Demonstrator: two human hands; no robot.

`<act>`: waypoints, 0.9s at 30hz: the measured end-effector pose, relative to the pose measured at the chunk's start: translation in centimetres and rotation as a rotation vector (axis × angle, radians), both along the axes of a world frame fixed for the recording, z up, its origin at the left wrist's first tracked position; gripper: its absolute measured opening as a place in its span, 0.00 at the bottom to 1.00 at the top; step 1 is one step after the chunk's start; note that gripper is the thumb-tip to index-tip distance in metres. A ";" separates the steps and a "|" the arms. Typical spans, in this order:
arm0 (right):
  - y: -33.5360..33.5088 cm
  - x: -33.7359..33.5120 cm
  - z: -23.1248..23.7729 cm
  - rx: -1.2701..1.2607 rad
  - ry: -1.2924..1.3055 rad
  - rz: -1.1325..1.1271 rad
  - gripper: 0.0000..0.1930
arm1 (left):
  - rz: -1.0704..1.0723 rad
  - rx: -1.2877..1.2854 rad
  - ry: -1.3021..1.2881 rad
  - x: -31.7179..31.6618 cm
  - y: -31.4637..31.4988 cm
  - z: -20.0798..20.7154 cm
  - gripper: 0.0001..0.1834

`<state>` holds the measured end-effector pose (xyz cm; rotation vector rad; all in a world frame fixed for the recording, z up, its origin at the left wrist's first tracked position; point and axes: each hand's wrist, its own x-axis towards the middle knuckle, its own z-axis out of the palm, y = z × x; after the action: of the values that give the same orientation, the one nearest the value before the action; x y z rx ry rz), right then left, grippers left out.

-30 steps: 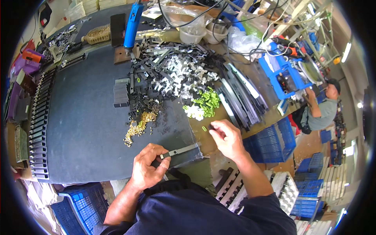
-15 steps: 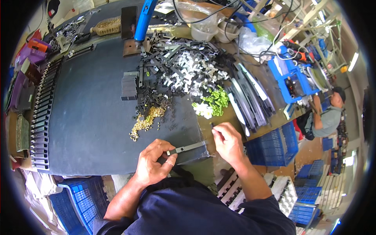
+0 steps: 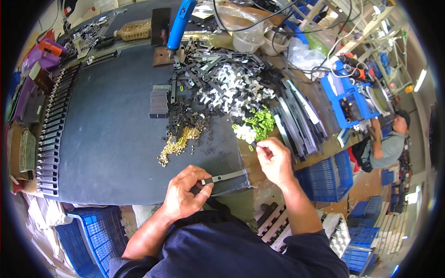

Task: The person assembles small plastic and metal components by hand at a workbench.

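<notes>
My left hand [image 3: 186,191] is closed round the near end of a flat grey metal strip [image 3: 229,176], whose far end points right over the mat's edge. At the held end sits a small dark block with a pale tip. To the right, my right hand [image 3: 276,163] is pinched, with a small dark piece at its fingertips, too little to name. Just beyond those fingers lies a heap of green plastic clips [image 3: 263,121], and white plastic pieces [image 3: 244,133] beside it. One loose green clip lies close to the fingertips.
Brass-coloured small parts [image 3: 178,143] and a large pile of white and black pieces [image 3: 234,88] cover the mat's middle. A blue electric screwdriver [image 3: 180,28] hangs above. Finished-looking strips [image 3: 58,129] line the left. Long profiles [image 3: 299,120] lie right; a person [image 3: 387,143] is farther off.
My right hand has moved slightly away from me, closer to the green clips. My left hand keeps its hold on the metal strip. The whole view has shifted a little.
</notes>
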<state>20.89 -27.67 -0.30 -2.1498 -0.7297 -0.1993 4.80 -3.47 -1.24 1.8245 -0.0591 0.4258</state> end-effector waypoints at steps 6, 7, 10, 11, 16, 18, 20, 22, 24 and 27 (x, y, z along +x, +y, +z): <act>0.8 -0.8 0.4 -0.129 -0.086 0.059 0.05 | -0.026 0.044 -0.013 0.2 0.3 0.0 0.10; 0.9 -1.0 0.3 -0.133 -0.091 0.057 0.05 | -0.050 0.075 -0.010 0.2 0.4 0.0 0.11; 1.5 -1.1 0.2 -0.169 -0.194 0.046 0.05 | -0.053 0.069 -0.007 0.1 0.3 -0.1 0.11; 1.6 -1.0 0.1 -0.171 -0.195 0.039 0.05 | -0.060 0.068 -0.009 0.1 0.3 0.0 0.11; -0.1 -1.3 0.1 -0.205 -0.161 0.103 0.06 | -0.037 0.085 0.030 -0.3 0.5 -0.1 0.11; -2.1 -2.3 0.5 -0.258 -0.139 0.054 0.08 | -0.041 0.058 0.035 -0.4 0.4 0.2 0.10; -2.2 -2.1 0.5 -0.219 -0.164 0.004 0.07 | -0.026 -0.002 -0.008 0.0 0.1 0.2 0.09; -1.1 -1.6 0.5 -0.202 -0.216 -0.031 0.07 | -0.037 -0.015 0.037 -0.1 0.2 0.3 0.09; 0.5 -1.5 -0.2 -0.162 -0.234 -0.054 0.07 | -0.025 0.009 0.095 0.0 0.4 0.8 0.08; -0.1 -2.9 -0.8 0.234 0.479 -0.088 0.03 | -0.037 -0.285 0.410 -0.6 0.6 1.4 0.05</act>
<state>18.00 -27.78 -1.07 -1.9013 -0.3170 0.1745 4.18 -2.89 0.18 1.5935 0.2383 0.0248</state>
